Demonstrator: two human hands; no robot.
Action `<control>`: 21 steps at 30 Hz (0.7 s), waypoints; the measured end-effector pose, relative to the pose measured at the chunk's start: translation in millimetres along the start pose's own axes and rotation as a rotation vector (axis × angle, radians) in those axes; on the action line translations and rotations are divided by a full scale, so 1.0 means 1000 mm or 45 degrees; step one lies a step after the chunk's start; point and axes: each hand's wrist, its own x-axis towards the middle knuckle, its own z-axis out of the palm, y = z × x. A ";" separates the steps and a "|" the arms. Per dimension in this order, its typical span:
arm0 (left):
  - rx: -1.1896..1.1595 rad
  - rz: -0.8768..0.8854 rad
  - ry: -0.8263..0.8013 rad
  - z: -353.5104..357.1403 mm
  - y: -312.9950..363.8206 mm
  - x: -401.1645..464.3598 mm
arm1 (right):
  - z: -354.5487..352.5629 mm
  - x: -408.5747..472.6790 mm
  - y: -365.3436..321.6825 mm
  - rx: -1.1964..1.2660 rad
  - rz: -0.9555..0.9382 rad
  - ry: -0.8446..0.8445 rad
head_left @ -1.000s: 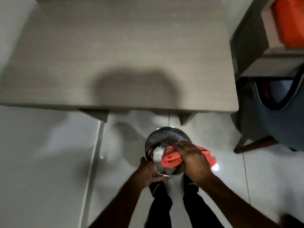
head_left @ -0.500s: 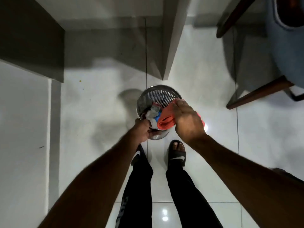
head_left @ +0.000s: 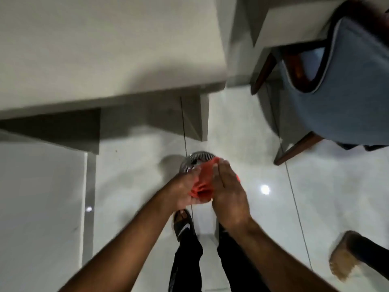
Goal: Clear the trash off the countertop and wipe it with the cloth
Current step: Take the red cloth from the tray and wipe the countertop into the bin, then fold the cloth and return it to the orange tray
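An orange-red cloth (head_left: 203, 182) is bunched between my two hands, above a round metal mesh bin (head_left: 197, 157) that stands on the white tiled floor. My left hand (head_left: 186, 189) grips the cloth's left side from below. My right hand (head_left: 228, 188) lies flat against its right side, fingers together and pointing toward the bin. Most of the bin and whatever is inside it is hidden behind my hands and the cloth. The pale grey countertop (head_left: 105, 49) fills the upper left, its surface bare where it shows.
A table leg (head_left: 194, 119) stands just behind the bin. A blue upholstered chair (head_left: 345, 98) with dark wooden legs sits at the right. My sandalled foot (head_left: 184, 225) is below my hands. A brush-like object (head_left: 345, 256) lies at the lower right.
My hands have lifted from the bin with the cloth between them; the left hand let go of the bin's rim and took the cloth. The view swung up, so the countertop shows again.
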 end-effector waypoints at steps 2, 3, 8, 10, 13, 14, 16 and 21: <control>0.223 0.203 0.082 0.015 0.010 -0.061 | -0.042 -0.006 -0.029 -0.081 -0.020 0.026; 0.354 0.332 0.139 0.022 0.016 -0.090 | -0.064 -0.008 -0.043 -0.093 0.008 0.020; 0.962 0.896 0.288 0.049 0.073 -0.231 | -0.152 -0.009 -0.102 0.124 0.192 0.115; 1.155 1.032 0.250 0.058 0.105 -0.278 | -0.178 0.001 -0.118 0.331 0.208 0.131; 1.401 1.182 0.127 0.071 0.156 -0.343 | -0.212 0.028 -0.126 0.561 0.267 0.055; 1.461 1.207 0.075 0.073 0.171 -0.361 | -0.224 0.040 -0.127 0.611 0.301 0.079; 1.531 1.227 -0.052 0.078 0.203 -0.396 | -0.252 0.069 -0.128 0.723 0.356 0.143; 1.615 1.294 -0.256 0.092 0.256 -0.444 | -0.311 0.136 -0.127 1.325 0.192 0.125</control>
